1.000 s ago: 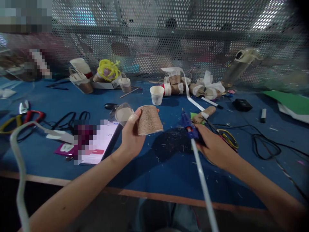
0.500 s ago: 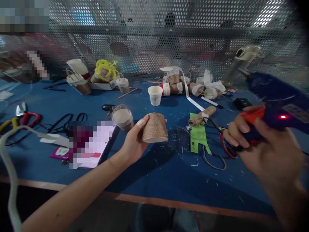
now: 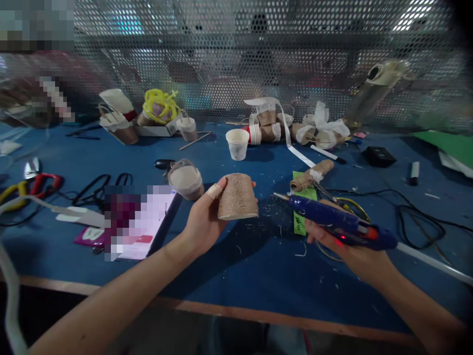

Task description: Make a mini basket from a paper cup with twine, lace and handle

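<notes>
My left hand [image 3: 204, 219] is closed round a small cup wrapped in brown twine [image 3: 237, 196], held upside down above the blue table [image 3: 236, 266]. My right hand [image 3: 345, 246] grips a blue glue gun [image 3: 338, 223] with a red light on its body. Its nozzle points left toward the cup, a short gap away. A white glue stick [image 3: 432, 263] juts from the back of the gun to the right.
A twine-covered cup [image 3: 185, 179] lies by a phone. A white paper cup [image 3: 237, 143], more wrapped cups and ribbon [image 3: 291, 129] sit farther back. Pliers [image 3: 25, 183], black cords [image 3: 414, 217], a green paper strip [image 3: 301, 217] and scissors [image 3: 345, 204] lie around. A perforated metal screen stands behind.
My right hand lifted the glue gun off the table, swung it up to the right, then brought it down with the nozzle aimed at the cup. The left hand barely moved.
</notes>
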A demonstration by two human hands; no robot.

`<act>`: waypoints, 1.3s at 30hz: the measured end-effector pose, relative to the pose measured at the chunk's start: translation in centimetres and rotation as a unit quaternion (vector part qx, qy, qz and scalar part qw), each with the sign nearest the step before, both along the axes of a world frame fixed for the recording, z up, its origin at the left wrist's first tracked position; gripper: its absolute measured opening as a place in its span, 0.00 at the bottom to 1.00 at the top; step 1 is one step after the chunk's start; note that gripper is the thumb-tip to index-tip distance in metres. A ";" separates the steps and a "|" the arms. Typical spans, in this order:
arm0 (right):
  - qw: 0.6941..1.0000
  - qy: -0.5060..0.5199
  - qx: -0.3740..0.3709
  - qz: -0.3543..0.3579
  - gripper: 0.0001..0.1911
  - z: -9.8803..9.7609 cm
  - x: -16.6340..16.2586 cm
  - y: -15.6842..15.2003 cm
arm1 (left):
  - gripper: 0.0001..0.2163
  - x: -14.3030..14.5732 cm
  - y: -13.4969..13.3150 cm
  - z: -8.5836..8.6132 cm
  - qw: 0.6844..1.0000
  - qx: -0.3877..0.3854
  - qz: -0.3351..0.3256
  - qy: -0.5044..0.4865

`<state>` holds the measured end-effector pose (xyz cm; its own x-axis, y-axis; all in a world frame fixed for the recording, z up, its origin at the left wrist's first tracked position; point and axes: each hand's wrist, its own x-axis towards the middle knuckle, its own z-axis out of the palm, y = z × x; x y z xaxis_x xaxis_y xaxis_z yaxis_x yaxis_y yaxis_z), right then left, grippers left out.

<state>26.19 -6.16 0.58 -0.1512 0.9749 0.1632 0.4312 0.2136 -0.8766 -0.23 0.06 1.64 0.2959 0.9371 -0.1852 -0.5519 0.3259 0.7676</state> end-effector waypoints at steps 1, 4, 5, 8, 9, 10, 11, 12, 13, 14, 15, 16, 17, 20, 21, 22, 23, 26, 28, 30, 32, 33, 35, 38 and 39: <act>1.000 -0.001 0.000 0.021 0.05 0.2 -0.1 0.0 | 0.17 0.0 -0.1 0.0 1.000 0.008 0.000 -0.002; 0.996 0.006 0.016 0.087 0.05 0.6 -0.5 -0.1 | 0.17 0.0 -0.2 0.0 1.000 0.013 -0.002 -0.006; 0.995 0.009 0.019 0.102 0.07 0.6 -0.7 -0.2 | 0.17 0.0 -0.3 0.0 1.000 0.014 -0.005 -0.007; 0.994 0.018 0.024 0.102 0.09 0.4 -1.2 -0.7 | 0.17 0.0 -0.4 -0.1 1.000 0.026 -0.010 -0.006; 0.995 0.026 0.032 0.094 0.09 0.3 -1.3 -0.8 | 0.17 0.0 -0.5 -0.1 0.999 0.033 -0.011 -0.001; 0.995 0.036 0.042 0.082 0.09 0.3 -1.4 -1.0 | 0.17 0.0 -0.5 -0.1 0.999 0.039 -0.010 0.005; 0.995 0.040 0.052 0.077 0.09 0.4 -1.5 -1.1 | 0.17 0.0 -0.6 -0.2 0.999 0.044 -0.009 0.012; 0.995 0.041 0.061 0.073 0.09 0.4 -1.6 -1.1 | 0.17 0.0 -0.6 -0.2 0.999 0.048 -0.008 0.018; 0.995 0.036 0.065 0.069 0.09 0.5 -1.7 -1.2 | 0.17 0.0 -0.6 -0.3 0.998 0.053 -0.008 0.024; 0.995 0.026 0.066 0.066 0.09 0.6 -1.8 -1.2 | 0.17 0.0 -0.6 -0.4 0.998 0.059 -0.009 0.030; 0.996 0.014 0.067 0.061 0.09 0.7 -1.9 -1.2 | 0.17 0.0 -0.6 -0.5 0.997 0.066 -0.010 0.034; 0.996 0.004 0.067 0.057 0.09 0.8 -2.0 -1.2 | 0.17 0.0 -0.6 -0.5 0.997 0.072 -0.012 0.039; 0.996 -0.005 0.069 0.053 0.10 0.9 -2.1 -1.2 | 0.17 -0.1 -0.6 -0.6 0.996 0.077 -0.015 0.042; 0.995 -0.031 0.084 0.042 0.12 0.9 -2.2 -1.1 | 0.16 0.0 -0.6 -0.6 0.995 0.087 -0.016 0.050; 0.995 -0.039 0.088 0.039 0.13 0.9 -2.2 -1.1 | 0.16 0.0 -0.6 -0.6 0.994 0.090 -0.016 0.054; 0.994 -0.047 0.091 0.035 0.13 0.9 -2.2 -1.1 | 0.16 0.0 -0.6 -0.6 0.994 0.092 -0.017 0.057; 0.994 -0.052 0.094 0.033 0.13 0.9 -2.2 -1.1 | 0.16 0.0 -0.6 -0.5 0.994 0.094 -0.016 0.061; 0.993 -0.058 0.101 0.028 0.14 0.9 -2.2 -1.2 | 0.16 0.1 -0.7 -0.5 0.993 0.093 -0.012 0.072; 0.992 -0.055 0.108 0.022 0.15 0.8 -2.1 -1.3 | 0.16 0.1 -0.7 -0.5 0.993 0.094 -0.004 0.075; 0.992 -0.046 0.113 0.019 0.15 0.6 -2.1 -1.3 | 0.17 0.1 -0.6 -0.5 0.992 0.097 0.005 0.081; 0.993 -0.038 0.107 0.020 0.15 0.4 -2.1 -1.4 | 0.17 0.1 -0.6 -0.6 0.991 0.100 0.009 0.091; 0.994 -0.035 0.102 0.020 0.15 0.3 -2.0 -1.4 | 0.17 0.1 -0.6 -0.6 0.990 0.101 0.008 0.097; 0.995 -0.033 0.094 0.018 0.15 0.1 -2.0 -1.4 | 0.16 0.1 -0.7 -0.6 0.989 0.102 0.007 0.108; 0.995 -0.037 0.090 0.015 0.15 0.1 -2.0 -1.4 | 0.16 0.0 -0.7 -0.7 0.987 0.103 0.013 0.118; 0.995 -0.039 0.093 0.013 0.15 0.2 -2.0 -1.4 | 0.16 0.0 -0.7 -0.7 0.987 0.106 0.016 0.118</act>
